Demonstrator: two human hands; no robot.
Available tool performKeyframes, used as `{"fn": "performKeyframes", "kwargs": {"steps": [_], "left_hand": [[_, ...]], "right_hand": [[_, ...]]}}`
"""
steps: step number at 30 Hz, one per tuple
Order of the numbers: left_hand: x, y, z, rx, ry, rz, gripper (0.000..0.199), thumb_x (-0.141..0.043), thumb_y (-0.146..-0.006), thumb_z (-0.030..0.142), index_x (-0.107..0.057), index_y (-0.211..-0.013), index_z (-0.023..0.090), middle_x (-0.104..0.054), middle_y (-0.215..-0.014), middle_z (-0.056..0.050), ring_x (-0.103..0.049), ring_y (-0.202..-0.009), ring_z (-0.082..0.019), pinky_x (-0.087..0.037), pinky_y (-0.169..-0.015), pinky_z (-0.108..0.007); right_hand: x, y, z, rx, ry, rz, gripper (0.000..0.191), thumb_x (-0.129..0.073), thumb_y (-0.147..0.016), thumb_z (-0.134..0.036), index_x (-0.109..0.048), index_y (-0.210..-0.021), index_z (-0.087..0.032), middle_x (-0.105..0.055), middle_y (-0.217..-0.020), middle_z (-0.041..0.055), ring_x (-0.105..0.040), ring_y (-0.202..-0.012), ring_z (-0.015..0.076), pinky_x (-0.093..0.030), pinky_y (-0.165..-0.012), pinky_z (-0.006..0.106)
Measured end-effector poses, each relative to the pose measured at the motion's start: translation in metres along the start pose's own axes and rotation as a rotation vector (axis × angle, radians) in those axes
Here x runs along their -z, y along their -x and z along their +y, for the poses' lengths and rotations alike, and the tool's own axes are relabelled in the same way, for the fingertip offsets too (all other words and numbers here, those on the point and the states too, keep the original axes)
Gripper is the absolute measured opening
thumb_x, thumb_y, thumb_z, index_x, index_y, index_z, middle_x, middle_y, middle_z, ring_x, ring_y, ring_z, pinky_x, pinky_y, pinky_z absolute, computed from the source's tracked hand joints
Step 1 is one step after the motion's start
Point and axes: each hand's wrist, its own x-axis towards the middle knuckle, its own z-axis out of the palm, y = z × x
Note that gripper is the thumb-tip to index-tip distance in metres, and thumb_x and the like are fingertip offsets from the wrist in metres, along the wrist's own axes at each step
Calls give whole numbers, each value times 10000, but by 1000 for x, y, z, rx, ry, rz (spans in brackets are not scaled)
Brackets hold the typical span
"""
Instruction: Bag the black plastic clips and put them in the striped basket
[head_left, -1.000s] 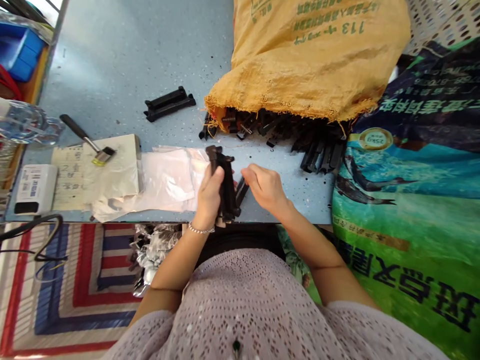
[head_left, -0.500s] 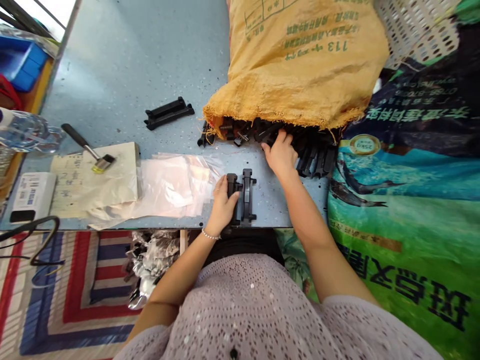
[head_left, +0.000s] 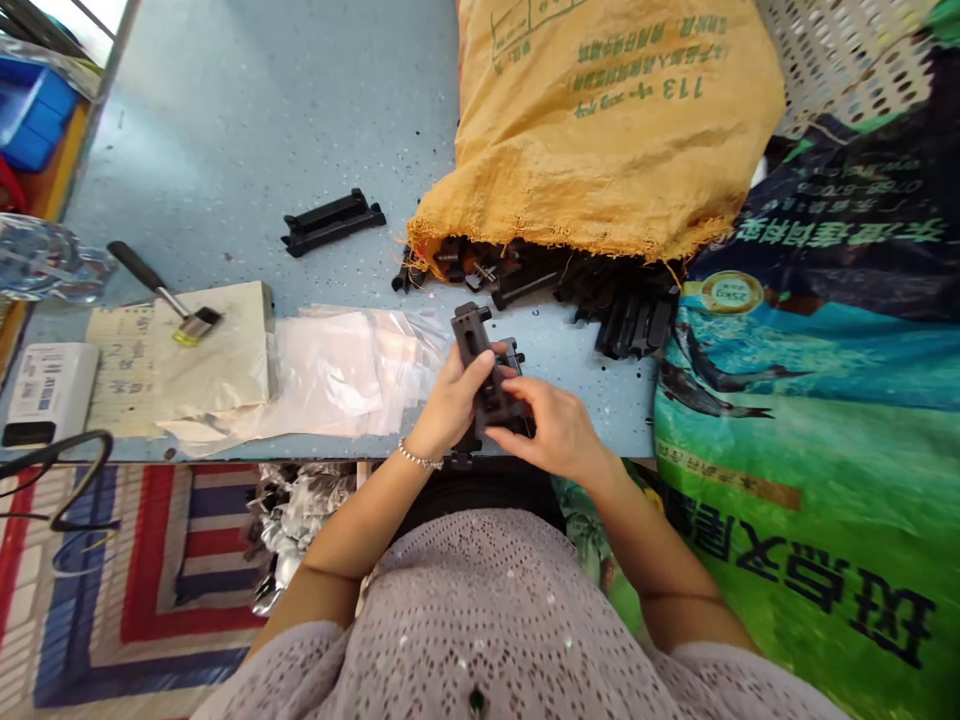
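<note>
A long black part (head_left: 474, 335) is held up at a slant near the table's front edge. My left hand (head_left: 454, 400) is closed round its upper half, thumb on top. My right hand (head_left: 551, 425) pinches its lower end from the right. Beneath both hands lie other black parts, mostly covered. Several more black parts (head_left: 634, 310) spill from the mouth of a yellow woven sack (head_left: 600, 150). Farther left, a pair of black parts (head_left: 334, 222) lies side by side on the blue table (head_left: 300, 110).
Clear plastic bags (head_left: 337, 370) lie left of my hands. Beyond them are a brush (head_left: 161, 290) on a paper-covered pad, a white box (head_left: 56, 385) and a plastic bottle (head_left: 49, 258). A green and blue sack (head_left: 810, 400) stands at the right.
My right hand has come back from the sack's mouth to my left hand. A black part is now raised between both hands. My left hand has lifted and turned slightly.
</note>
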Motion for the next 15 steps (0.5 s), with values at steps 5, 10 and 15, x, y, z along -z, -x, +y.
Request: {"fn": "performKeyframes", "kwargs": {"steps": [5,10,15], "left_hand": [[2,14,11,70,-21,-14,308,-678,-898,459,-642,-1085,217,-608,-724,-9,-572,-621,-132,-458,-527,-257],[14,22,14,46,39,169,332,-644,-899,523,-631,-998,206,-588,-680,-6,-542,-561,-117,-435,-493,-253],[31,23,24,3,95,303,359,-619,-915,511,-615,-1140,231,-664,-936,-36,-554,-606,-91,-446,-508,-238]], "right_hand": [[-5,-50,0,-26,17,130,381,-382,-1031,-561,-566,-1056,-228,-686,-898,61,-646,-803,207,-496,-735,339],[-25,-77,-11,-64,-109,-72,531,-234,-1072,-574,-556,-830,-226,-601,-681,8,-582,-644,163,-429,-640,281],[-50,-33,-36,202,-5,-286,463,-444,-1017,-611,-598,-872,-199,-669,-807,49,-608,-731,175,-403,-654,283]]}}
